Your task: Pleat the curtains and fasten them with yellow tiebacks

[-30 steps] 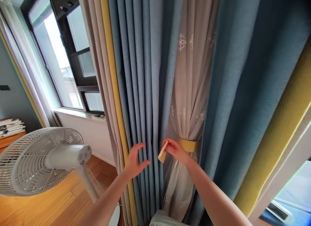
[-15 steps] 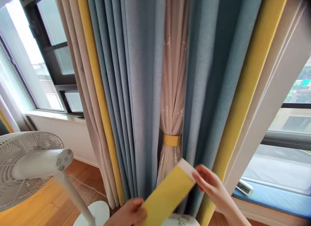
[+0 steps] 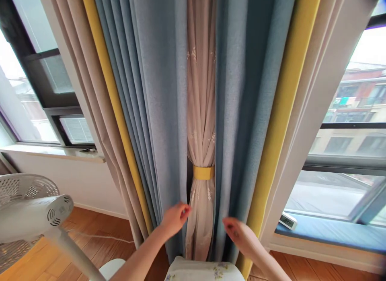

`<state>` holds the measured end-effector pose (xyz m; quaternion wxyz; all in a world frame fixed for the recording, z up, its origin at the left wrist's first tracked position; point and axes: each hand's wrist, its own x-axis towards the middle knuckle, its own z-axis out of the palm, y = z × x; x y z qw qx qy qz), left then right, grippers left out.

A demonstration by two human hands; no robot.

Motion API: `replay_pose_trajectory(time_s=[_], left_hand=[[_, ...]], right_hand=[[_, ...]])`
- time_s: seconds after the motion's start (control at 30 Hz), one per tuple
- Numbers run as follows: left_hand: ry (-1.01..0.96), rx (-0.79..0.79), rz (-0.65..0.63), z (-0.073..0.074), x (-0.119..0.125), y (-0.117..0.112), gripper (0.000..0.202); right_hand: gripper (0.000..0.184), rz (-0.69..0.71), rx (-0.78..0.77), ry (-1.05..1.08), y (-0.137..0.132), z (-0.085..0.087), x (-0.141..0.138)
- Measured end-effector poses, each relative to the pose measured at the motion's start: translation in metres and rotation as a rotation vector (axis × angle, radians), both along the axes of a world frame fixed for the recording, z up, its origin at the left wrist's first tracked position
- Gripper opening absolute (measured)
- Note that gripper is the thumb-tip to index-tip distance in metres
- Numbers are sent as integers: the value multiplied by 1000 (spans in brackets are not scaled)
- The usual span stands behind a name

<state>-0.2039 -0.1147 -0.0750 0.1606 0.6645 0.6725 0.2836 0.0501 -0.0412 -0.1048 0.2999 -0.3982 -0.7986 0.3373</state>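
Observation:
My left hand (image 3: 176, 218) is curled round the inner edge of the left blue curtain (image 3: 159, 112). My right hand (image 3: 238, 232) has its fingers pressed together at the inner edge of the right blue curtain (image 3: 241, 112). Between the hands hangs a beige sheer curtain (image 3: 200, 112), gathered and bound by a yellow tieback band (image 3: 203, 172). Yellow and beige stripes run down the outer side of each blue curtain. No loose yellow strip shows in either hand.
A white standing fan (image 3: 30, 216) stands at the lower left on a wooden floor (image 3: 90, 253). A floral-covered cushion (image 3: 205, 271) sits right below my hands. A small white clock-like device (image 3: 288, 220) lies on the right window ledge. Windows flank the curtains.
The yellow strip held in both hands half a second ago is gone from view. Both hands have moved up to the blue curtains' inner edges. The view has shifted right.

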Motion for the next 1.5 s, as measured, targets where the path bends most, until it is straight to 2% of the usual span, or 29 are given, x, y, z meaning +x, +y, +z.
replay_pose_trajectory(time_s=[0.07, 0.13, 0.2, 0.27, 0.4, 0.5, 0.63, 0.8, 0.97, 1.07, 1.13, 1.2, 1.33, 1.37, 1.43, 1.5], left_hand=[[80, 84, 15, 41, 12, 44, 29], [172, 153, 46, 72, 24, 80, 38], [294, 114, 85, 89, 34, 104, 44], [389, 61, 88, 94, 41, 117, 46], [406, 4, 73, 87, 47, 122, 43], [383, -4, 75, 81, 51, 117, 39], [345, 58, 90, 75, 58, 111, 37], [294, 128, 200, 68, 65, 110, 37], [223, 88, 230, 63, 65, 106, 34], [231, 68, 191, 62, 64, 100, 28], [254, 79, 140, 62, 57, 94, 24], [238, 89, 166, 64, 40, 87, 20], [118, 82, 426, 63, -14, 70, 20], [83, 90, 454, 62, -27, 66, 20], [7, 143, 467, 56, -43, 58, 24], [-51, 258, 468, 50, -47, 52, 31]], right_hand=[[28, 34, 137, -24, 23, 39, -29], [36, 65, 252, -26, 45, 75, -56], [43, 45, 367, -89, 65, 101, -78], [47, -4, 427, -200, 81, 114, -90], [42, -39, 474, -456, 100, 118, -91], [34, -29, 484, -531, 106, 116, -86], [26, -4, 485, -521, 108, 115, -81], [21, 90, 485, -468, 105, 116, -76], [19, 107, 458, -383, 99, 115, -72], [19, 128, 444, -373, 96, 113, -71], [20, 177, 439, -360, 96, 112, -67], [21, 195, 449, -339, 100, 111, -56], [18, 36, 493, -241, 111, 108, -21], [17, -5, 485, -210, 113, 107, -12], [19, -16, 380, -155, 115, 105, 3], [28, 66, 161, -90, 111, 107, 13]])
